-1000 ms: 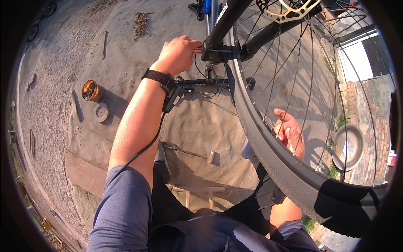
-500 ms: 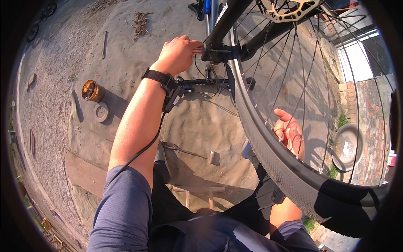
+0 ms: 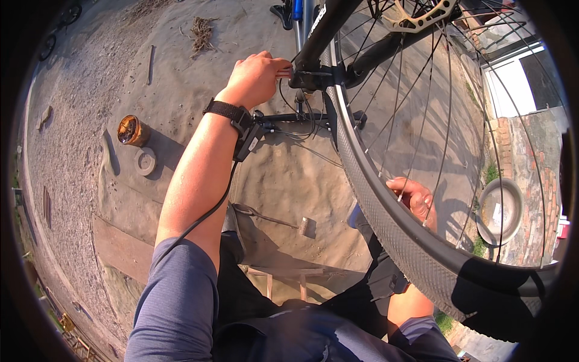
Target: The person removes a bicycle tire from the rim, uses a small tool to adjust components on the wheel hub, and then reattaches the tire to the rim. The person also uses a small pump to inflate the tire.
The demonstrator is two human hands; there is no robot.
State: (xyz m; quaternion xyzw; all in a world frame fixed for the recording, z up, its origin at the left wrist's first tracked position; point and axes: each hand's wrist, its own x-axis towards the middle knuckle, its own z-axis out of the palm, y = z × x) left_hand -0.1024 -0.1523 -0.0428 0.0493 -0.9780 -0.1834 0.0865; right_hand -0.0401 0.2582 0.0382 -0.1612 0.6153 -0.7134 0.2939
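A bicycle front wheel [image 3: 416, 250], with a black knobbed tire and thin spokes, fills the right side. Its disc rotor [image 3: 422, 16] is at the top, next to the black fork [image 3: 319, 45]. My left hand [image 3: 256, 75] is closed on the edge of the fork crown, its fingertips partly hidden. Behind the spokes, my right hand [image 3: 417, 200] has loosely bent fingers pointing at the inner edge of the rim. I see nothing held in it, and the rim and spokes cover part of it. Below the fork lie the handlebar [image 3: 286, 116] and cables.
A rusty can [image 3: 133, 131] and a grey ring-shaped piece [image 3: 145, 161] are on the ground cloth at left. A hammer [image 3: 304, 227] lies between my legs. At right, a round basin [image 3: 500, 211] stands near a brick edge [image 3: 534, 199]. Dry straw [image 3: 202, 33] lies farther off.
The wheel has turned a little, shifting the spokes and rotor. My right hand has drawn its outstretched finger in and bent it toward the rim. My left hand stays in place.
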